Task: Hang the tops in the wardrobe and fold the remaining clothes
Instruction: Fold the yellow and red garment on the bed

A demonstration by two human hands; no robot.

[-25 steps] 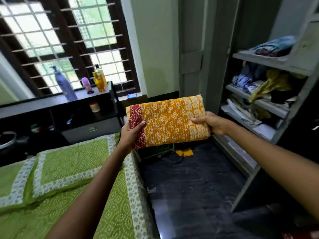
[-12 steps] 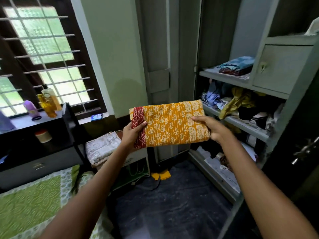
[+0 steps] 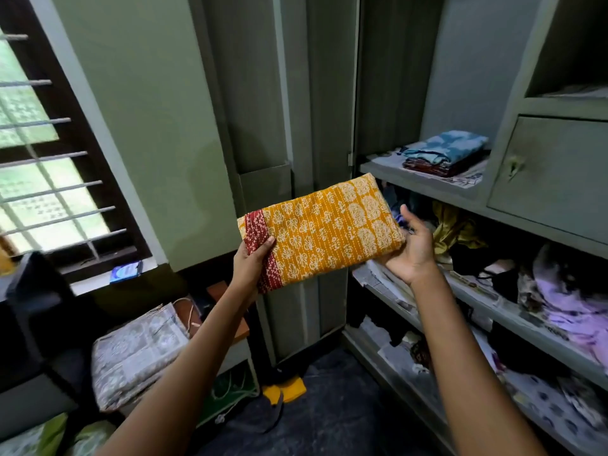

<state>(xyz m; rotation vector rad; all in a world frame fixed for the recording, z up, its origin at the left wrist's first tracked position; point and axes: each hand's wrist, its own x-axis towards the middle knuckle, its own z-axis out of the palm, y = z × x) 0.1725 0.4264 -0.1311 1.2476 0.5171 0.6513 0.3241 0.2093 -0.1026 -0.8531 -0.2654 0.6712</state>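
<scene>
the folded yellow cloth is held up in the air between both hands, in front of the open wardrobe. its long axis runs from the left hand up and across to the right hand, so the right end sits higher and nearer the shelves.

the left hand grips the red-banded end, thumb curled over the top face and fingers hidden beneath. the right hand lies under the far end with its palm turned up and fingers fairly straight, cradling the cloth more than clasping it; its thumb stands free beside the edge.

the upper shelf, where a folded stack already lies, is up and to the right of the right hand, just beyond the cloth's raised corner. the cluttered middle shelf lies directly behind that hand. the right hand is plainly the nearer one, so it seems likely the cloth would go in right end first, along its own long axis, with the left hand pushing from behind.
</scene>
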